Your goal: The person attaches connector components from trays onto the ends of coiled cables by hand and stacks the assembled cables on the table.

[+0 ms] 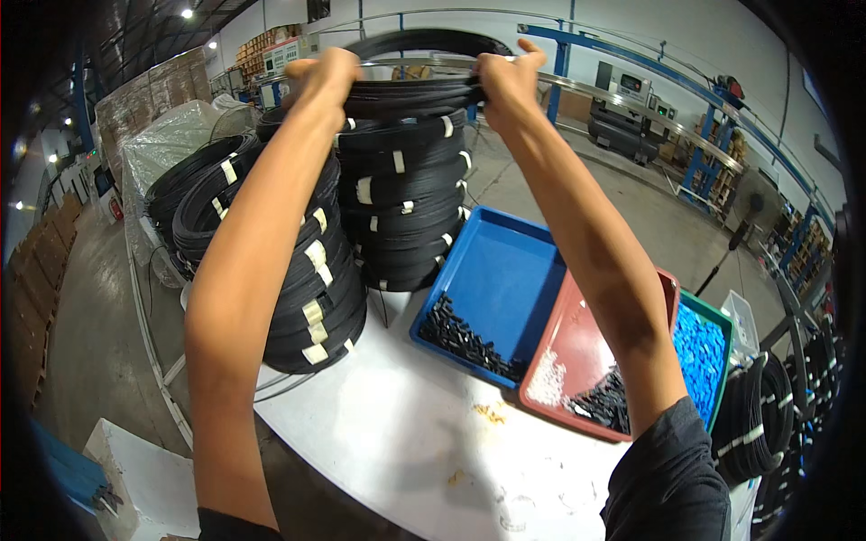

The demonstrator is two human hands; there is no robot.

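At the far left a wrapped pallet (pixel 171 135) stands behind leaning black coils (pixel 203 194), each bound with pale tape; a floor of grey concrete (pixel 90 352) runs below them, with stacked cartons (pixel 41 261) at the rim.

Next comes a stack (pixel 320 288) of coils leaning on the white table (pixel 397 433), partly hidden by the left forearm; that arm rises from the lower edge to the left hand (pixel 327 77), which is closed around the left side of the top coil (pixel 419 90).

The top coil is a black wire ring, held raised at the head of the tall stack (pixel 406 207) in the middle; whether it touches the coil beneath cannot be told; a second loop arcs above it between the 2 hands.

The right hand (pixel 510 81) is clenched on the coil's right side, thumb up, fingers wrapped over the wire.

Right of the tall stack 3 trays lie side by side on the table: a blue tray (pixel 505 270) with small black parts (pixel 469 343) along its near edge; a red tray (pixel 577 352) holding white bits and black parts, crossed by the right forearm; a green tray (pixel 717 316) filled with blue pieces (pixel 699 347).

At the far right more black coils (pixel 762 415) hang beside the table; blue steel frames (pixel 713 126) and machines stand behind.
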